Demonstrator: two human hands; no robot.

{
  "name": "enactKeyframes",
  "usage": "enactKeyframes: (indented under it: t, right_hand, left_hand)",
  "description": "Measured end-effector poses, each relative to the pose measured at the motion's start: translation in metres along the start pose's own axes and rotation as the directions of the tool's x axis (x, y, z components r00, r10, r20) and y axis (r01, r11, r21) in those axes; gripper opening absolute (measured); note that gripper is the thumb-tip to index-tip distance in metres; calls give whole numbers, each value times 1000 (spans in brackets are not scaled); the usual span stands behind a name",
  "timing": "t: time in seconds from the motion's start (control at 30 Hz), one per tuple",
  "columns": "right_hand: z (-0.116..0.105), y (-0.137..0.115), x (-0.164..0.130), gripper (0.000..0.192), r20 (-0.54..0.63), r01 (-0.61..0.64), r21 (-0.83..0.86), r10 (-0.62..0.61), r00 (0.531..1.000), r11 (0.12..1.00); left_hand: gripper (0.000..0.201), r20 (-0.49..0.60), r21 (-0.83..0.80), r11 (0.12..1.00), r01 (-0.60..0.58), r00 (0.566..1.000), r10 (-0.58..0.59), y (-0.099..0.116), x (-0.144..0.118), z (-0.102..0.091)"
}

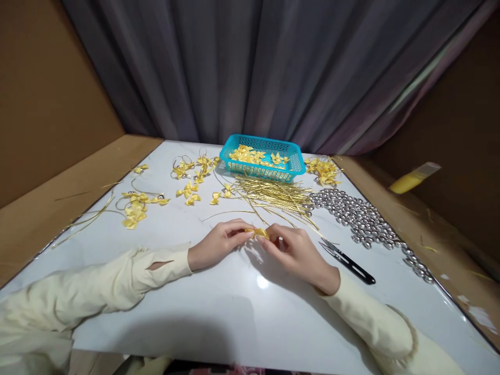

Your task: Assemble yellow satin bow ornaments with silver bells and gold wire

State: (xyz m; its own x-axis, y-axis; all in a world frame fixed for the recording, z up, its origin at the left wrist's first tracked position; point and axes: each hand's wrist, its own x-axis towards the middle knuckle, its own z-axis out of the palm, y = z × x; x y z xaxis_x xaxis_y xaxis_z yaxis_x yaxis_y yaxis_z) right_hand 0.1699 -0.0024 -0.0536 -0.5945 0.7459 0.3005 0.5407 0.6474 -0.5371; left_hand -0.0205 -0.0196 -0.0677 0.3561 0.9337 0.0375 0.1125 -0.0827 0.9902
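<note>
Yellow ribbon bow (258, 232), long axis running left-right, pinched between my left hand (219, 242) and right hand (297, 252) fingertips.

Evenly bright, lit from overhead: small glare spot on the glossy white tabletop (262, 282), soft shadows beneath both forearms. Sharp at centre; strongly bowed and stretched toward the edges, with smeared sleeves at the lower corners. Dim cardboard walls (47, 94).

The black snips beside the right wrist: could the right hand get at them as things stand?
Probably yes: the black snips lie uncovered beside the right hand, though both hands pinch a yellow bow.
</note>
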Motion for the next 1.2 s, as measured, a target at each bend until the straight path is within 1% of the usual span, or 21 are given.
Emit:
enactKeyframes:
  t: [0.03,0.1,0.17,0.2,0.23,0.27,0.3,0.33,0.4,0.43,0.47,0.53,0.57,0.6,0.7,0.73,0.8,0.9,1.0,1.07,1.2]
  right_hand:
    - [3,-1,-1,29,-14,43,-48,-44,999,998]
    - [10,-1,-4,27,-62,112,-175,-125,990,978]
    - [14,-2,-5,26,-112,145,-299,-185,976,943]
    - [15,-3,-6,26,-132,151,-348,-208,969,925]
    - [16,-3,-6,26,-139,155,-377,-221,965,913]
    - [17,-4,-6,25,-131,157,-386,-222,966,909]
    - [17,-6,-6,22,-111,155,-376,-211,971,914]
    - [18,-8,-5,19,-80,143,-336,-180,980,931]
    - [18,-11,-5,12,-3,85,-174,-87,996,981]
    - [17,-12,-4,10,33,41,-71,-39,999,997]
    - [16,-13,-3,10,61,-7,35,5,998,999]
    - [12,-13,-1,13,70,-100,213,86,994,972]
    - [9,-12,0,16,47,-140,271,132,990,952]
    - [6,-10,1,22,-6,-174,305,185,983,936]
    - [-3,0,4,36,-201,-229,338,308,930,913]
    - [-5,3,6,38,-227,-232,342,320,920,911]
    - [-7,8,8,38,-206,-225,345,308,929,911]
    - [-5,9,11,35,-55,-216,364,253,966,906]
    - [0,6,11,32,99,-234,426,211,972,874]
    - [3,3,10,31,144,-250,467,207,968,848]
    - [5,-4,9,34,173,-293,539,237,956,789]
  left_hand:
    - [22,-5,-5,1000,13,1000,-13,-1,0,0]
    - [32,-44,3,999,50,998,-50,-3,-1,1]
    - [42,-108,36,996,82,991,-77,-2,-3,2]
    - [43,-131,54,994,92,988,-84,-1,-4,3]
    - [42,-133,65,993,95,987,-85,1,-6,4]
    - [39,-107,65,994,91,991,-83,2,-7,5]
    - [37,-58,52,995,80,995,-77,4,-9,6]
    - [34,-4,31,997,65,998,-65,5,-10,7]
    - [30,77,-6,999,33,997,-32,7,-10,7]
    - [29,88,-6,1000,21,996,-20,6,-10,7]
    - [29,74,7,1000,17,997,-17,6,-9,6]
    - [29,26,38,999,29,999,-30,4,-7,5]
    - [28,13,41,998,42,999,-43,3,-7,5]
    - [28,4,34,998,58,998,-58,3,-6,4]
    - [30,13,-6,996,92,996,-92,3,-5,5]
    - [31,17,-13,995,97,995,-97,4,-5,5]
    - [32,30,-24,995,101,995,-100,4,-5,6]
    - [32,51,-42,994,100,994,-98,5,-6,6]
    - [29,59,-54,994,94,994,-91,6,-6,5]
    - [27,65,-60,994,94,994,-90,7,-6,4]
    - [22,95,-83,991,108,991,-100,7,-4,4]
